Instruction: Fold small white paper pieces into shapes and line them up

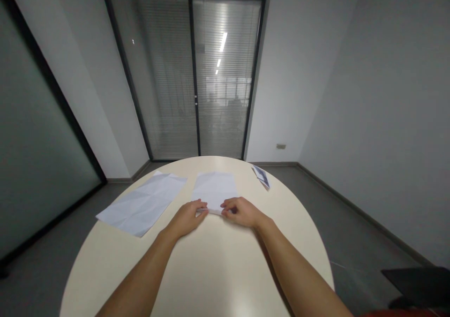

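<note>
A white sheet of paper point(214, 185) lies flat in front of me, its near edge folded over into a narrow strip. My left hand point(188, 217) pinches the left end of that strip between thumb and fingers. At the strip's right end, my right hand point(242, 211) is closed on the paper in the same way, fingers curled. Between the hands a short stretch of the folded edge shows. Parts of the sheet's near corners are hidden by my fingers.
On the round cream table point(207, 270), a larger creased white sheet point(144, 204) lies at the left, slightly past the edge. A small folded paper piece point(261, 177) rests at the far right. Behind are a glass door with blinds point(168, 82) and walls; a dark object point(418, 284) stands lower right.
</note>
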Available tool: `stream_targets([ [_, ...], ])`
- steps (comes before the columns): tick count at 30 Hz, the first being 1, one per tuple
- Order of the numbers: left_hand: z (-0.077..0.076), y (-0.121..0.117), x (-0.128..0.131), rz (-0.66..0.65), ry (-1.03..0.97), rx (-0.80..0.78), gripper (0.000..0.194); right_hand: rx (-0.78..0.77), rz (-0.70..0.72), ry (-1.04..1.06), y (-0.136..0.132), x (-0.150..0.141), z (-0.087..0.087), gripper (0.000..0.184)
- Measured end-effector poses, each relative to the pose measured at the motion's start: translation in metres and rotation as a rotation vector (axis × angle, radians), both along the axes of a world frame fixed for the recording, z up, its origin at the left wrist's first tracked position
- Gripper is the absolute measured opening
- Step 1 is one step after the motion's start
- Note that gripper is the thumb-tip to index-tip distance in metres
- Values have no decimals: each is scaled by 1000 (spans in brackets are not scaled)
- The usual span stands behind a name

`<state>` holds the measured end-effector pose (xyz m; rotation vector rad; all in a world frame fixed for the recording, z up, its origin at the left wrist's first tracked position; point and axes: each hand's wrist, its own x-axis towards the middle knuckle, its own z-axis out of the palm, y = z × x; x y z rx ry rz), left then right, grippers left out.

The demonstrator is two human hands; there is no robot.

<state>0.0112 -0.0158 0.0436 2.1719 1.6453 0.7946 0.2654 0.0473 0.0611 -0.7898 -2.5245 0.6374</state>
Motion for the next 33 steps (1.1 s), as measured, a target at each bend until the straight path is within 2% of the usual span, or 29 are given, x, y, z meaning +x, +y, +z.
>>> stream_targets([
  [6,4,0,-5,49,-7,26,28,-92,7,49,3,4,0,27],
  [13,3,1,-10,184,-3,63,26,-207,-27,36,7,18,1,31],
  [21,-3,4,-13,258,-58,106,27,-82,-270,74,15,18,-11,38],
  [24,-5,5,-14,297,-47,92,35,-68,-291,111,17,17,-13,38],
  [27,-9,8,-14,284,-138,74,40,-58,-303,137,18,17,-13,37],
  [33,-14,14,-18,295,-277,127,37,-79,-314,172,16,17,-13,32],
])
